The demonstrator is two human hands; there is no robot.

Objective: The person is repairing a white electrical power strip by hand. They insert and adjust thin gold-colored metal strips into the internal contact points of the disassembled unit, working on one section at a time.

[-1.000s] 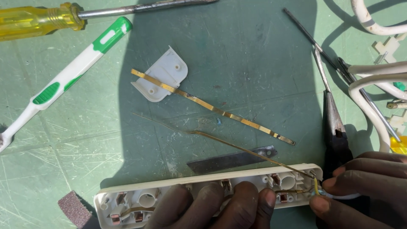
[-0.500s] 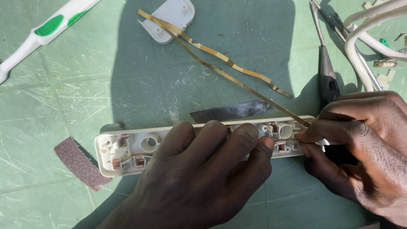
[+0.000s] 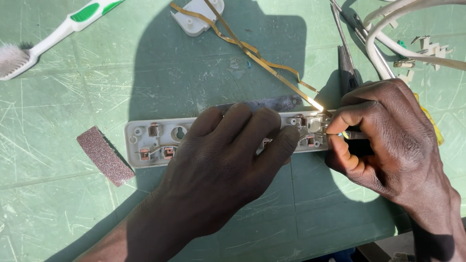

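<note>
Brass strip [image 3: 272,73] pinched by right hand [image 3: 383,136]; left hand [image 3: 228,155] flat, pressing socket housing [image 3: 145,138].

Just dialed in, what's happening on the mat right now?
A person is working on an opened white power strip housing lying on a green cutting mat. The left hand presses down on the middle of the housing. The right hand pinches at its right end, where a thin brass strip meets the housing. A piece of sandpaper lies at the left, a toothbrush at top left, and white cable at top right.
</note>
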